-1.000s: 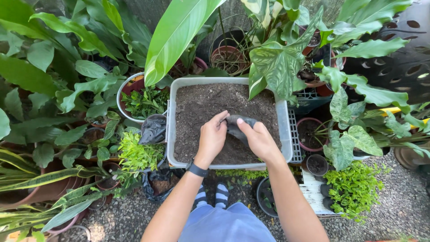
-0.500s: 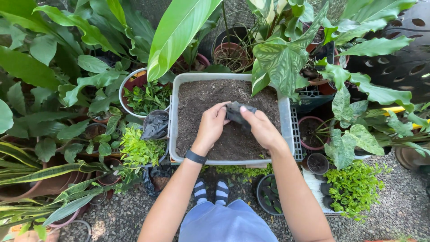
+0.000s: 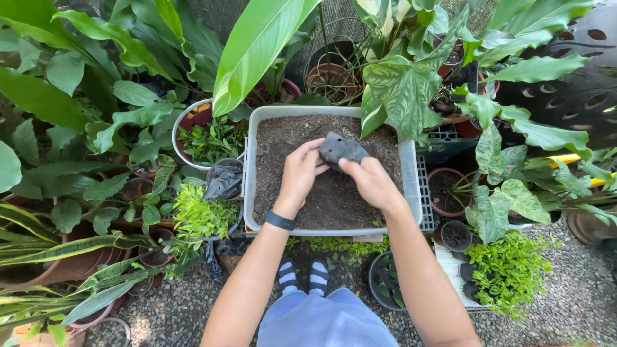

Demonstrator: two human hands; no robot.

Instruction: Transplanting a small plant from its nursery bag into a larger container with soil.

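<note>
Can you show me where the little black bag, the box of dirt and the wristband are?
Black bag (image 3: 342, 150), head view, middle of the bag.
Soil tub (image 3: 249, 193), head view, its left wall.
Wristband (image 3: 281, 221), head view, band on the left wrist.

both arms reach forward, converging. left hand and right hand raised, fingers curled in a shared pinch; dark band on left wrist.

Black bag partly behind fingers

Small black plastic bag, crumpled, held over soil tub
</note>
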